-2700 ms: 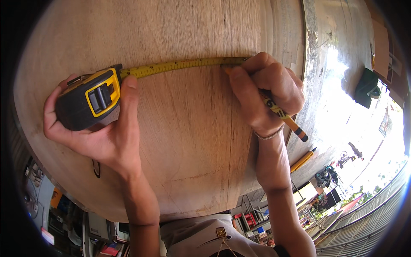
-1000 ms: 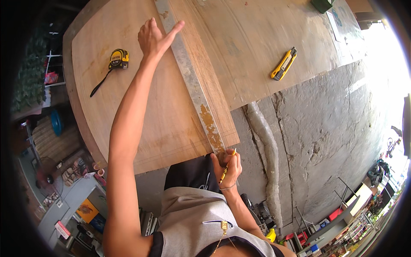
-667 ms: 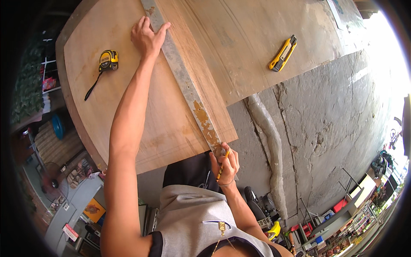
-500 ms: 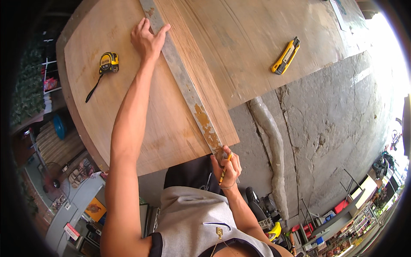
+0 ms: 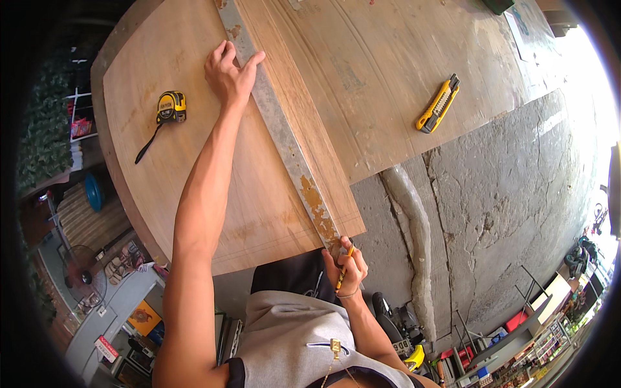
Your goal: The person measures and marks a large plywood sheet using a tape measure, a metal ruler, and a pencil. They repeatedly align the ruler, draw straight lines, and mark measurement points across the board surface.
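A long worn metal straightedge (image 5: 279, 125) lies slantwise across a sheet of plywood (image 5: 171, 200), its grey finish flaked to rusty brown towards me. My left hand (image 5: 233, 74) presses on its far part, with fingers spread on the left and the thumb reaching over the bar. At the sheet's near edge, my right hand (image 5: 349, 269) is closed round a yellow pencil (image 5: 344, 267), next to the bar's near end. The pencil's tip is too small to make out. A yellow and black tape measure (image 5: 171, 107) with a dark strap rests left of my left hand.
A yellow and black utility knife (image 5: 438, 105) lies on a larger brown board (image 5: 381, 84) to the right. Cracked concrete floor (image 5: 498, 181) with a raised ridge (image 5: 414, 220) extends beyond. A fan (image 5: 84, 277) stands at lower left, and a blue round object (image 5: 94, 192) is behind the sheet.
The whole view has shifted, so the boards, tools and hands appear slightly lower and further right. Both hands keep their places on and beside the straightedge.
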`<state>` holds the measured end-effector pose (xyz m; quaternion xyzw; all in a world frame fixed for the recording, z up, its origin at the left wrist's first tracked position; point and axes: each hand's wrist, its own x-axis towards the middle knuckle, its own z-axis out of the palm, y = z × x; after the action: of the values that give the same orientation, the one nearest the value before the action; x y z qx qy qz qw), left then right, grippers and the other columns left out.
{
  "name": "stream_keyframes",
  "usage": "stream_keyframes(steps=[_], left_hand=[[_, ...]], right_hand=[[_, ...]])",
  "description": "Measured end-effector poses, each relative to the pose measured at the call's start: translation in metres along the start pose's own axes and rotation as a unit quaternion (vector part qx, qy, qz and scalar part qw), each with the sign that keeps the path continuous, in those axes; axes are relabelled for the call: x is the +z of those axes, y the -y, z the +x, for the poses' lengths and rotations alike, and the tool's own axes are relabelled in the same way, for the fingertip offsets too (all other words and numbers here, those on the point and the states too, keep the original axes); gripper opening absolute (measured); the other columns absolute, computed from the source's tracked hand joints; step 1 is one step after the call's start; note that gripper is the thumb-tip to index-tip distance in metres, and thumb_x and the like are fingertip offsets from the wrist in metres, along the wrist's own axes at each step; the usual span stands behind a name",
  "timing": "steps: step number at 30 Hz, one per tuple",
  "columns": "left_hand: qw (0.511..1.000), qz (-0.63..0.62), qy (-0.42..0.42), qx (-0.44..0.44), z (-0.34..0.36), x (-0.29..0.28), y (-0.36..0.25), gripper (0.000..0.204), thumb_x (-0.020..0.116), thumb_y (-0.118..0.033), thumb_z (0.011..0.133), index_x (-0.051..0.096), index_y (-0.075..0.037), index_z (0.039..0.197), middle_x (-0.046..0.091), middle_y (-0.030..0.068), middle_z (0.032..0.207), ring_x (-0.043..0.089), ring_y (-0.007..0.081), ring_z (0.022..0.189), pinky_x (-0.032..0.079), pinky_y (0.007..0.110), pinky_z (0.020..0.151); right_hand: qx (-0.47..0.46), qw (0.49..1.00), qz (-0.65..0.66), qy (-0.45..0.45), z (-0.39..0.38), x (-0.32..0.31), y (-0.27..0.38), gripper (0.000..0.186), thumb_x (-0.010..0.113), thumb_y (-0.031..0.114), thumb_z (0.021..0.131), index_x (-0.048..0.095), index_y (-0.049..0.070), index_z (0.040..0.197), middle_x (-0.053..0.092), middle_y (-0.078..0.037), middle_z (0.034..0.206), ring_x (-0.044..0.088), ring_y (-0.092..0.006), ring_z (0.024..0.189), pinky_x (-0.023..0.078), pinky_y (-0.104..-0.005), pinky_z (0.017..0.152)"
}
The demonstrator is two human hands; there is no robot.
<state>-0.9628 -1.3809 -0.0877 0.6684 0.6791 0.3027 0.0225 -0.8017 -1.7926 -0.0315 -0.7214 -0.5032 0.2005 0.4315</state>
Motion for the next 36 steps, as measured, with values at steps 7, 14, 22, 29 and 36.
stream_keyframes(steps=[7,14,22,29,36], left_hand=[[1.000,0.004,0.003,0.011,0.0005,0.0006,0.0008,0.075,0.077,-0.051,0.071,0.063,0.003,0.121,0.054,0.0106,0.136,0.041,0.0313,0.129,0.032,0.044,0.109],[0.999,0.028,-0.003,0.026,0.0014,0.0005,0.0050,0.071,0.076,-0.055,0.071,0.067,0.001,0.114,0.055,0.0089,0.134,0.043,0.0317,0.127,0.033,0.046,0.106],[0.999,0.037,-0.010,0.029,-0.0001,0.0016,0.0052,0.071,0.076,-0.056,0.071,0.068,0.000,0.113,0.055,0.0089,0.133,0.043,0.0315,0.126,0.033,0.047,0.105],[0.999,0.042,-0.002,0.030,-0.0002,0.0010,0.0048,0.070,0.075,-0.057,0.072,0.068,0.000,0.113,0.054,0.0093,0.135,0.042,0.0313,0.127,0.032,0.047,0.106],[0.998,0.052,0.020,0.017,-0.0010,-0.0019,0.0018,0.072,0.070,-0.059,0.075,0.066,-0.001,0.118,0.049,0.0098,0.139,0.038,0.0307,0.131,0.028,0.047,0.109]], right_hand=[[0.015,1.000,0.011,-0.007,-0.0003,0.0011,-0.0021,0.041,0.087,0.000,0.062,0.047,0.006,0.068,0.070,-0.016,0.102,0.065,-0.0233,0.067,0.052,-0.0304,0.057],[0.016,1.000,0.005,-0.001,0.0012,0.0001,-0.0008,0.042,0.087,0.001,0.062,0.046,0.006,0.068,0.070,-0.017,0.100,0.064,-0.0236,0.065,0.052,-0.0302,0.056],[0.047,0.999,0.000,0.027,-0.0034,-0.0036,-0.0010,0.045,0.088,0.005,0.064,0.043,0.007,0.068,0.070,-0.019,0.103,0.067,-0.0255,0.074,0.053,-0.0311,0.061],[0.018,1.000,0.004,0.005,0.0000,0.0000,-0.0024,0.041,0.086,0.002,0.064,0.046,0.006,0.068,0.070,-0.017,0.101,0.065,-0.0230,0.066,0.052,-0.0299,0.056],[0.017,1.000,0.002,0.008,-0.0003,-0.0002,-0.0027,0.041,0.086,0.002,0.064,0.046,0.006,0.068,0.070,-0.018,0.101,0.066,-0.0244,0.068,0.053,-0.0305,0.057]])
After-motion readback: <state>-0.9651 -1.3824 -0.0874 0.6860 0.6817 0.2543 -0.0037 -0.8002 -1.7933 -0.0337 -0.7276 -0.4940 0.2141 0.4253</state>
